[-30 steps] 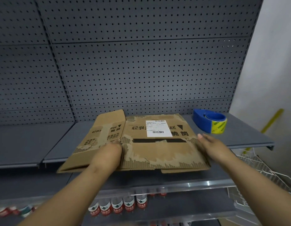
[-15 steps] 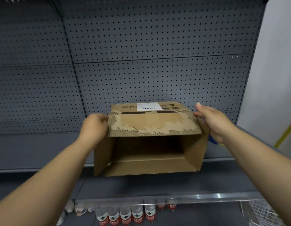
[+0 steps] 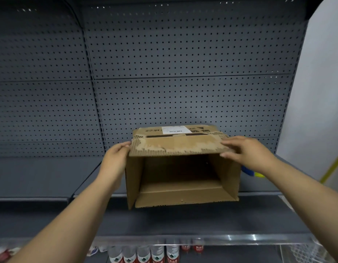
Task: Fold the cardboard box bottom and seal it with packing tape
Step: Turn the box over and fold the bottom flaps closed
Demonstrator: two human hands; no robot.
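Box [image 3: 181, 188]: on the shelf [image 3: 41, 177], open end toward me, label [image 3: 176, 129] on top.
Left hand [image 3: 115, 160]: fingers curled round the top flap's [image 3: 179, 147] left edge.
Right hand [image 3: 249, 154]: pinching the flap's right corner, thumb beneath.
Tape [image 3: 247, 170]: behind my right wrist, mostly hidden.

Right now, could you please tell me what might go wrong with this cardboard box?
The cardboard box juts past the shelf edge, held only by the left hand and right hand; it might slide off. The top flap has torn paper, so tape may grip poorly. The tape dispenser by the right wrist could be knocked.
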